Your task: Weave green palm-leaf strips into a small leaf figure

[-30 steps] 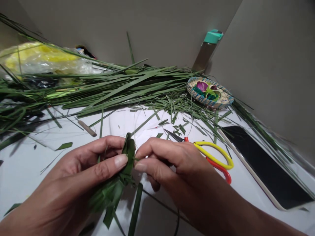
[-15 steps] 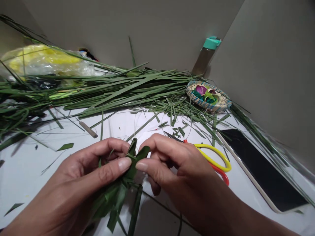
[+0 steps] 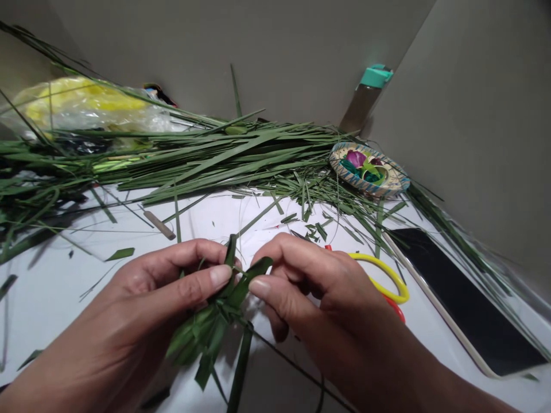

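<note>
A folded green leaf bundle [image 3: 215, 327] with several strips fanning downward is between my two hands. My left hand [image 3: 159, 298] pinches its upper part, the thumb lying along the front near a narrow upright strip. With thumb and fingers, my right hand [image 3: 305, 292] grips a rounded leaf flap [image 3: 253, 275] that leans to the right. A thin strand rises from the bundle near my fingertips. Partly behind my right hand lie scissors with yellow and red handles [image 3: 387, 278]. My palms hide part of the bundle.
Long green leaf strips [image 3: 224, 155] are heaped across the back, beside a plastic bag [image 3: 94, 109]. At the right are a woven basket [image 3: 398, 183] with coloured pieces, a bottle [image 3: 361, 103] and a phone [image 3: 465, 298]. Leaf scraps [image 3: 318, 229] litter the white table [image 3: 55, 298].
The rounded flap has been drawn right and the upright strip stands farther from it, widening the gap between my thumbs. The whole view has shifted slightly.
</note>
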`<state>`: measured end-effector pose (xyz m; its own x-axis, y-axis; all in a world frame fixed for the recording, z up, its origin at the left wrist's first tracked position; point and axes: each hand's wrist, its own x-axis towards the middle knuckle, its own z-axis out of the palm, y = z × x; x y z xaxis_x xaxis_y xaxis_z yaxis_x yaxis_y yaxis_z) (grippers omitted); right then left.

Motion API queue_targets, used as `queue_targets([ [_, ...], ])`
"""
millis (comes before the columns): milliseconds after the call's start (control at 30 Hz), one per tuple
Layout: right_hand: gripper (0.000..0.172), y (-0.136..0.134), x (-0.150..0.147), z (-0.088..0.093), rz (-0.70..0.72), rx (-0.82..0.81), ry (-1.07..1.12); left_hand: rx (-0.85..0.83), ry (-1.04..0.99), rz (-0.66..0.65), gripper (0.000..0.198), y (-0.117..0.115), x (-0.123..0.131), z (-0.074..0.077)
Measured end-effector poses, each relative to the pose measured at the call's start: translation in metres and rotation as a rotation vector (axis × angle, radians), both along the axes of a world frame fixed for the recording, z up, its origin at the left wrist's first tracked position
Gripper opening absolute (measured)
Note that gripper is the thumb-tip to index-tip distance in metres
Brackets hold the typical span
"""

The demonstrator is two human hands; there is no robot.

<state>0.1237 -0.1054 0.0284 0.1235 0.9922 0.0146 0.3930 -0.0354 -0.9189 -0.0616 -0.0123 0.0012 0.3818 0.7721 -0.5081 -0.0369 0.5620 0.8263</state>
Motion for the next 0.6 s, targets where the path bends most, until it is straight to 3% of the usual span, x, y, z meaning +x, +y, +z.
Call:
queue_targets([
  [467,0.024,0.0,-0.001,0.001,0.013,0.098,0.029,0.046,-0.068,-0.135,0.027,0.011,0.011,0.005],
  [600,0.023,-0.001,-0.001,0.001,0.03,0.091,0.014,0.108,-0.063,-0.237,0.019,0.008,0.008,0.006],
])
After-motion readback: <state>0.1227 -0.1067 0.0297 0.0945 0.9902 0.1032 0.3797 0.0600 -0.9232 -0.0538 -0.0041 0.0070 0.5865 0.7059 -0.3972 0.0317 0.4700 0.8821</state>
